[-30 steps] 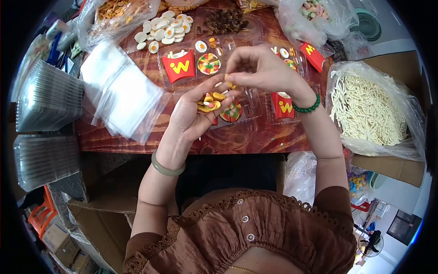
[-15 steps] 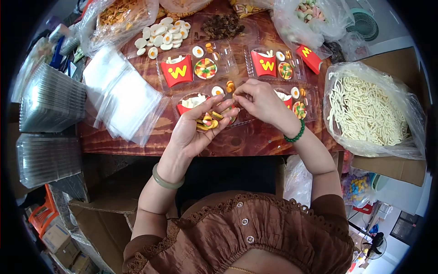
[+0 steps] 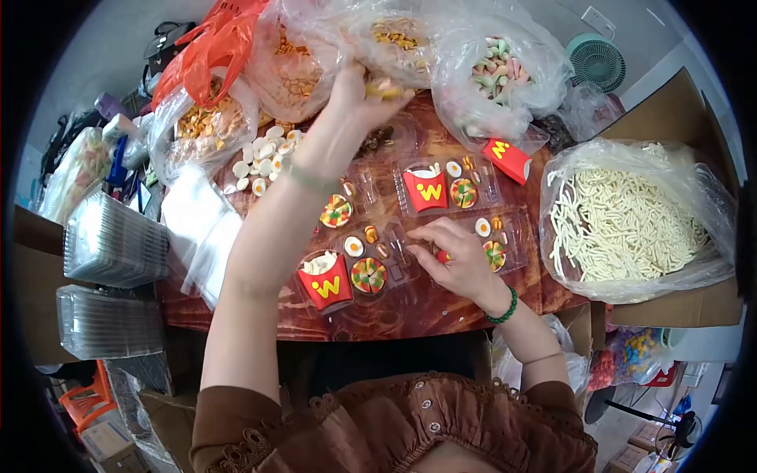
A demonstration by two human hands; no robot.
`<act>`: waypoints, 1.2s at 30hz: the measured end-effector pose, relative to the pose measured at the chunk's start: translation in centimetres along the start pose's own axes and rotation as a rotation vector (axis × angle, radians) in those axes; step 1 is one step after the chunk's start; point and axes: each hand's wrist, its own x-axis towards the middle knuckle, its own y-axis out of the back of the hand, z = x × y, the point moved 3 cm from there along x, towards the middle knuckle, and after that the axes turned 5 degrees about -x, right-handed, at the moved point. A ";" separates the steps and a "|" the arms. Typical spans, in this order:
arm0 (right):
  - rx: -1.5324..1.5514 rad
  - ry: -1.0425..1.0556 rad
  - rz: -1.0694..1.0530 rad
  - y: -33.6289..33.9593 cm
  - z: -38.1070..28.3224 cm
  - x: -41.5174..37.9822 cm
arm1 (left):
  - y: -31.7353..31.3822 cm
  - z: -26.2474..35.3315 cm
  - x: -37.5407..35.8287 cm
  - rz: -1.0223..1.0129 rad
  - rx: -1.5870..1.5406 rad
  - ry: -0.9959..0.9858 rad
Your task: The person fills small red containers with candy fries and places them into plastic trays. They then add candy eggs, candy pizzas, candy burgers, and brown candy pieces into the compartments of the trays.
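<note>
My left hand [image 3: 364,101] reaches to the back of the table, smeared by motion, by a clear bag with yellow pieces [image 3: 386,88]; its grip cannot be made out. My right hand [image 3: 457,256] hovers over the front trays, fingers stretched out, thumb and forefinger slightly apart with nothing visible between them. Left of it, a clear plastic tray [image 3: 394,272] carries a red fries box [image 3: 325,285] with white sticks, a fried-egg candy [image 3: 354,246], a round colourful pizza candy [image 3: 368,275] and a small burger candy [image 3: 371,233]. My right hand partly covers another filled tray [image 3: 514,256].
A bag of pale wavy sticks [image 3: 639,213] sits in a carton at right. At left are stacked clear trays [image 3: 114,240], plastic sleeves [image 3: 197,229] and egg candies [image 3: 264,158]. Bags of candy [image 3: 501,75] line the back. A loose red box [image 3: 509,160] lies back right.
My left hand has swung from the front trays, where its palm held several yellow candies, to the bags at the back. My right hand remains near the front trays. The view has shifted.
</note>
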 end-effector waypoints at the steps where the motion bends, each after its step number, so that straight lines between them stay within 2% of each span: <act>1: 0.009 0.009 -0.008 0.1 0.5 -0.2 | -1.8 1.0 5.0 -0.186 0.063 -0.028; 3: 0.025 0.006 -0.021 0.6 1.2 -0.7 | -2.4 1.4 7.8 -0.134 0.123 -0.062; 6: 0.061 -0.200 0.012 2.7 2.1 0.1 | -3.7 1.7 10.4 -0.005 0.312 -0.170; 9: 0.106 -0.279 -0.030 3.4 5.0 3.8 | -3.1 2.1 11.4 0.136 0.526 -0.276; 11: 0.115 -0.199 0.009 1.5 7.4 7.8 | 0.1 3.5 8.1 -0.165 0.770 -0.158; 15: -0.124 0.030 -0.071 -4.2 10.3 15.6 | 5.8 4.5 2.5 -0.134 0.867 -0.180; 16: -0.121 0.032 -0.076 -5.3 10.4 16.6 | 7.5 4.9 2.1 -0.070 0.897 -0.155; 18: -0.341 0.079 -0.191 -7.4 10.3 18.2 | 9.7 5.4 1.3 -0.005 0.925 -0.135; 19: -0.396 0.010 -0.279 -8.2 10.3 18.7 | 10.5 5.6 0.6 0.020 0.881 -0.151; 23: -0.436 0.045 -0.257 -9.3 11.9 20.0 | 13.2 5.8 0.3 0.034 0.744 -0.145; 25: -0.301 0.083 -0.235 -8.7 12.0 20.4 | 13.6 5.5 0.0 0.037 0.694 -0.136; 29: 0.058 -0.226 -0.154 -6.7 14.4 20.3 | 14.1 3.9 -0.4 0.107 0.446 -0.086; 31: 0.443 -0.539 -0.170 -4.9 12.6 19.7 | 13.5 2.2 -0.6 0.131 0.363 -0.070; 33: 0.493 -0.499 -0.185 -4.6 12.1 20.0 | 12.4 0.5 -0.5 0.163 0.263 0.007; 36: 0.465 -0.390 -0.333 -3.5 7.5 19.7 | 10.9 -1.6 0.4 0.025 -0.022 0.168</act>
